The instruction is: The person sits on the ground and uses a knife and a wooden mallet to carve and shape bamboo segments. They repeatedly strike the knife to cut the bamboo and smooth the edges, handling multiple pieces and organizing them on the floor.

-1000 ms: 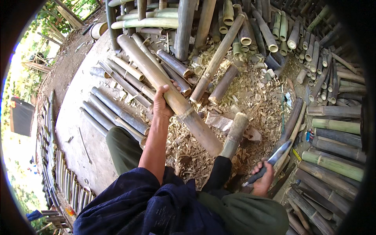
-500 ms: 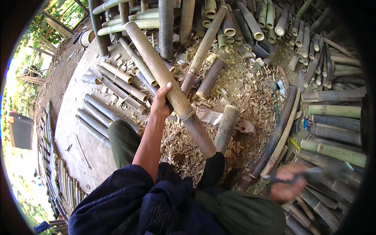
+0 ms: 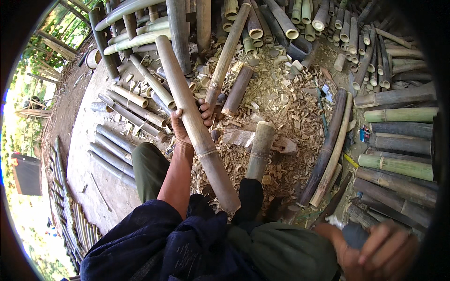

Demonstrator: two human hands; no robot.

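Observation:
My left hand (image 3: 183,129) is wrapped round a thick bamboo pole (image 3: 185,93), thumb on its near side and fingertips showing past the far side. The pole slants from the upper left toward my lap, with a ringed node in its lower part. Low on the right, my right hand (image 3: 382,250) is slightly blurred, its fingers curled. Against it shows a dark grey rounded thing (image 3: 355,235) whose kind I cannot make out. Beside the held pole's lower end, a short upright bamboo piece (image 3: 260,150) stands by my dark-covered foot.
Wood chips (image 3: 290,107) cover the ground ahead. Cut bamboo lengths (image 3: 112,157) lie on the left, and stacked bamboo (image 3: 398,161) lines the right. Two long curved poles (image 3: 330,150) lie nearer. A bamboo rack (image 3: 140,40) stands at the far left, and a dark tub (image 3: 300,48) sits farther back.
The held pole's lower end has moved left, away from the upright piece. My right hand has moved lower and farther right; the blurred bladed tool seen in it before no longer shows.

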